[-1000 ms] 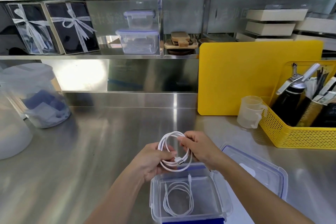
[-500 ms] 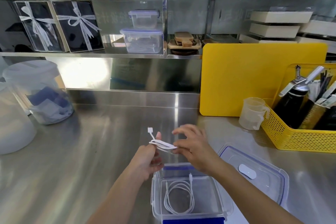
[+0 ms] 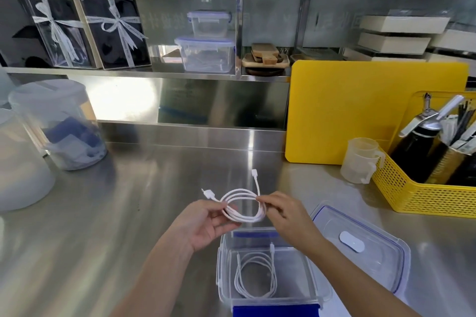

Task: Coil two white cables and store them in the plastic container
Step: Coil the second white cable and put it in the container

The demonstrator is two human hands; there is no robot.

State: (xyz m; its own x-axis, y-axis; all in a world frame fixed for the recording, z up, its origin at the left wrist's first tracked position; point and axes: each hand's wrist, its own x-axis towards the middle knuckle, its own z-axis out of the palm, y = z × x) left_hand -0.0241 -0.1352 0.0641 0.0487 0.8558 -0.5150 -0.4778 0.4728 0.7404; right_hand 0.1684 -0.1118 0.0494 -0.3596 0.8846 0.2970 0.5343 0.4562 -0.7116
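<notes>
A coiled white cable point(image 3: 244, 204) hangs in the air just behind the open plastic container point(image 3: 221, 265). My left hand point(image 3: 206, 221) pinches the coil's left side and my right hand point(image 3: 286, 216) pinches its right side. Both plug ends stick out of the coil, one up and one to the left. A second white cable point(image 3: 255, 278) lies coiled on the container's floor. The container's clear lid point(image 3: 360, 244) with a blue seal lies flat on the counter to the right.
A yellow basket point(image 3: 425, 195) of tools and a clear measuring cup point(image 3: 360, 159) stand at the right, a yellow cutting board point(image 3: 360, 110) behind them. Large translucent jars point(image 3: 59, 123) stand at the left. Shelves with boxes line the back wall.
The coil was held upright, then tipped edge-on; now it lies flatter and open between both hands, with its two plug ends sticking out.
</notes>
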